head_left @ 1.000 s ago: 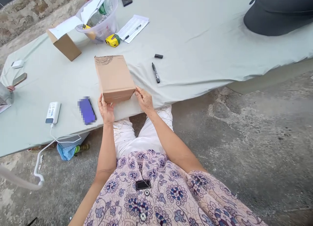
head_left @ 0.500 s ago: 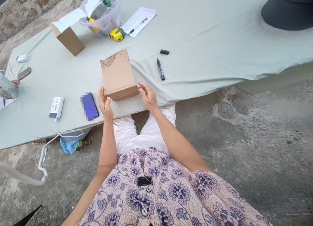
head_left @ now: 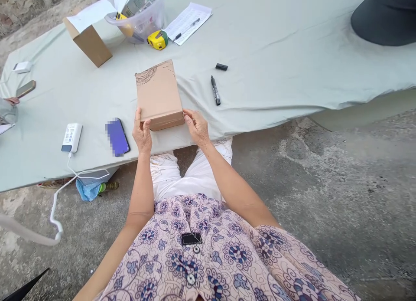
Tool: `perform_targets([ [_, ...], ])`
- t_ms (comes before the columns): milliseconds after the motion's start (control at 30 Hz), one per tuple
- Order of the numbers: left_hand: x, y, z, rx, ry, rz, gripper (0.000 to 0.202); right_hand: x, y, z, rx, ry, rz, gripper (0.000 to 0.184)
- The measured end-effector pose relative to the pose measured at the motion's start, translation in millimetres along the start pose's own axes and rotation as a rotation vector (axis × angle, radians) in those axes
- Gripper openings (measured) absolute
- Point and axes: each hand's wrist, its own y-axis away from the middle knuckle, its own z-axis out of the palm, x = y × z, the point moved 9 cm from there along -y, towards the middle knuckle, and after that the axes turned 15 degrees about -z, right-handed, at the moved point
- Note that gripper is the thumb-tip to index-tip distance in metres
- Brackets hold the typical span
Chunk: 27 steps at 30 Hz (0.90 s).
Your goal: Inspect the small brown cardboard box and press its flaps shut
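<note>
While your left hand (head_left: 142, 136) and your right hand (head_left: 196, 127) are grasping the near end of the brown cardboard box (head_left: 159, 95) from either side, your left thumb and fingers are pressing along its left edge and your right fingers are curling around its right corner. Neither hand is clenched hard; both are holding the box lightly. Even pressure from both sides suits thin cardboard best, because pinching one corner could dent it, and your wrists are staying low enough to steady the box against the counter (head_left: 276, 67).

The box is lying flat on the cloth-covered counter near its near edge, with a dark scribbled drawing (head_left: 147, 74) marking its far left corner. Just right of it, a black marker (head_left: 215, 90) is lying with a small black cap (head_left: 221, 67) farther off. To the left, a blurred phone (head_left: 117, 137) is lying beside a white power bank (head_left: 71, 137), whose cable (head_left: 55, 205) is trailing off the counter. Toward the far side, a yellow tape measure (head_left: 157, 40) is sitting by a clear plastic tub (head_left: 136, 19), a printed sheet (head_left: 188, 23) and a second cardboard box (head_left: 87, 43). At the far left edge, another person's hand (head_left: 12, 100) is showing beside a phone (head_left: 25, 88).
</note>
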Motion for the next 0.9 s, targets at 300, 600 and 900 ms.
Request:
perform_targets([
  [300,-1.0,-1.8,3.4,0.029,-0.021,0.028,0.078,0.0,1.4,1.1,-0.001,0.035,0.003,0.058],
  [600,-6.3,-0.9,9.7,-0.005,-0.026,-0.024,0.075,10.3,6.5,2.6,-0.015,0.04,0.052,0.056],
  [900,-3.2,3.5,12.7,-0.057,0.006,0.007,0.07,-29.7,-22.4,30.2,-0.059,0.195,-0.087,0.081],
])
